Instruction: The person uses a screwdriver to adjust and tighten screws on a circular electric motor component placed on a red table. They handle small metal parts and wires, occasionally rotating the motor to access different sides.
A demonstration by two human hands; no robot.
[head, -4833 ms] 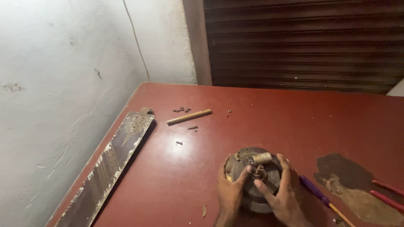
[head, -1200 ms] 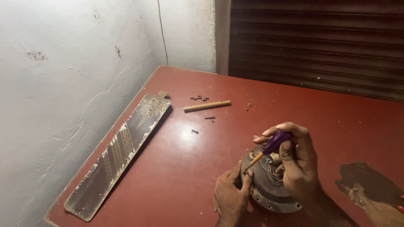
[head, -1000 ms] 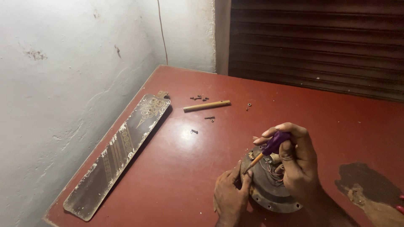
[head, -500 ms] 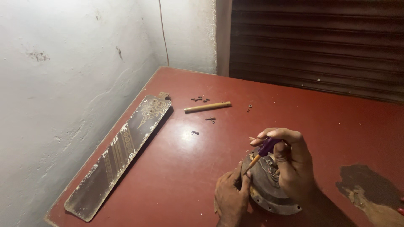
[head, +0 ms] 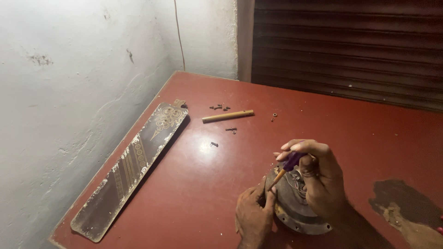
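Round grey motor housing (grimy, flanged), table's near edge: my left hand steadies it; my right hand grips a purple-handled screwdriver.

Glossy red-painted table; dull, grimy metal motor housing; worn patterned fan blade at nine o'clock, perhaps lacquered metal.

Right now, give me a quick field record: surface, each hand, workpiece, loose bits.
surface: red table set against a white wall
left hand: steadies the round metal housing at its rim
right hand: grips a purple-handled screwdriver, tip angled down at the housing
loose parts: small screws, wooden stick
other: patterned fan blade flat along the wall side
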